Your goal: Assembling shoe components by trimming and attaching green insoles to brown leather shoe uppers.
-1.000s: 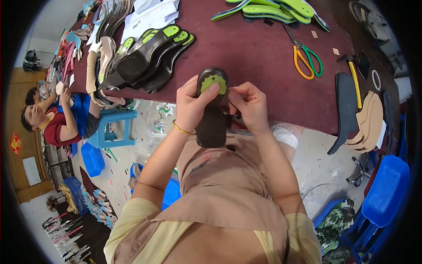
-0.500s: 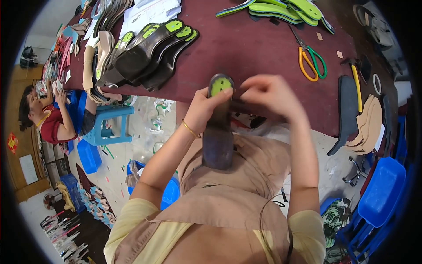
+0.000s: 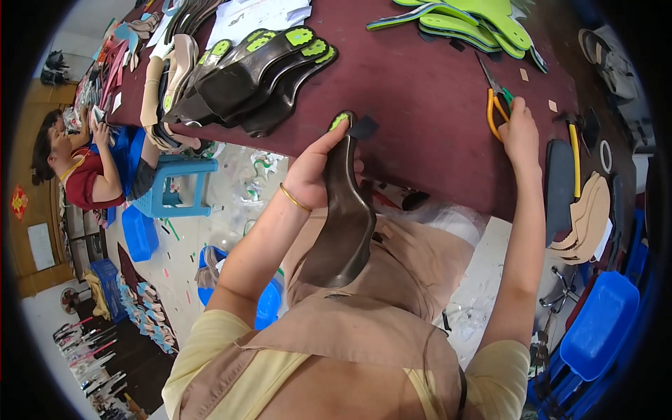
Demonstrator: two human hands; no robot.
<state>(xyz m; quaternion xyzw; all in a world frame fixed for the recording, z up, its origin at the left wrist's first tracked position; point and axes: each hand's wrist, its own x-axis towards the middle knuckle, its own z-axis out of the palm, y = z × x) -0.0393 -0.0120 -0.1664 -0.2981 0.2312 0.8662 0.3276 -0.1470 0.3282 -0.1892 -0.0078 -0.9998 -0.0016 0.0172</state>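
Note:
My left hand (image 3: 313, 171) grips a dark brown, glossy, leather-covered insole (image 3: 343, 203) near its narrow end, thumb on top. Bright green shows at that tip, where a small black patch (image 3: 364, 127) sticks out beside my thumb. The wide end hangs down over my apron. Out to the right, my right hand (image 3: 521, 133) has its fingers closed round the green handle of the scissors (image 3: 495, 112), which lie on the table with blades pointing away. Their other handle is orange.
Similar dark insoles with green ends (image 3: 269, 73) are heaped at the table's left. Lime-green insoles (image 3: 483, 28) lie at the far side. At right are a yellow-handled hammer (image 3: 575, 157), a dark insole piece (image 3: 558, 182) and beige pieces (image 3: 584, 217). A co-worker (image 3: 94, 168) sits at far left.
My right hand has moved from beside the insole out to the scissors and taken their handle. My left hand has turned the insole sideways; a black patch now shows at its tip.

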